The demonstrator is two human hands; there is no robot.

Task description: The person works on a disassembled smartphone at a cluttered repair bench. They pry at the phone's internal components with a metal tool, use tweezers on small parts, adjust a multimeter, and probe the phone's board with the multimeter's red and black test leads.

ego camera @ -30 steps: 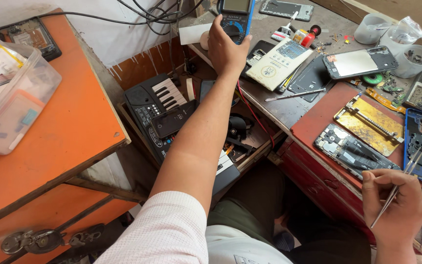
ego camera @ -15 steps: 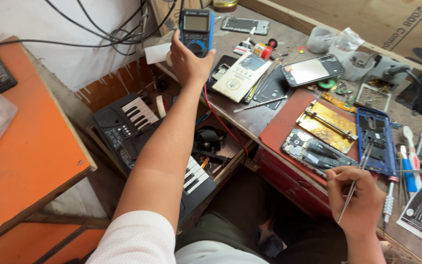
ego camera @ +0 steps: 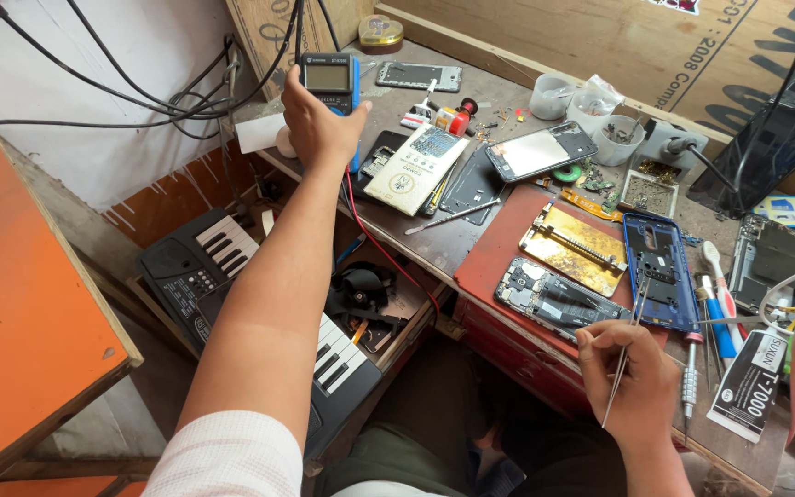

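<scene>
A blue multimeter [ego camera: 331, 81] at the far left corner of the worktop [ego camera: 434, 248] is gripped by the left hand [ego camera: 316, 124], the arm stretched out; the fingers are wrapped around its lower body and the display is left free. A red lead [ego camera: 381, 248] runs from the meter down over the front edge of the worktop. A thin pair of metal tweezers [ego camera: 626, 345] is pinched between thumb and fingers of the right hand [ego camera: 632, 382], and its tips are pointed toward an opened phone [ego camera: 558, 302] lying on a red mat [ego camera: 494, 262].

As far as can be judged, the work is in the middle. The back covers are already removed: the inner boards of the opened phone are exposed, a blue phone frame [ego camera: 660, 271] is laid just beside it, and a gold-coloured holder [ego camera: 574, 248] is placed behind. A screwdriver [ego camera: 689, 382] is left near the right hand. The meter is not yet brought to the mat, nothing is seen touching the boards, and no part is closed again, so measuring and reassembly appear to be left.
</scene>
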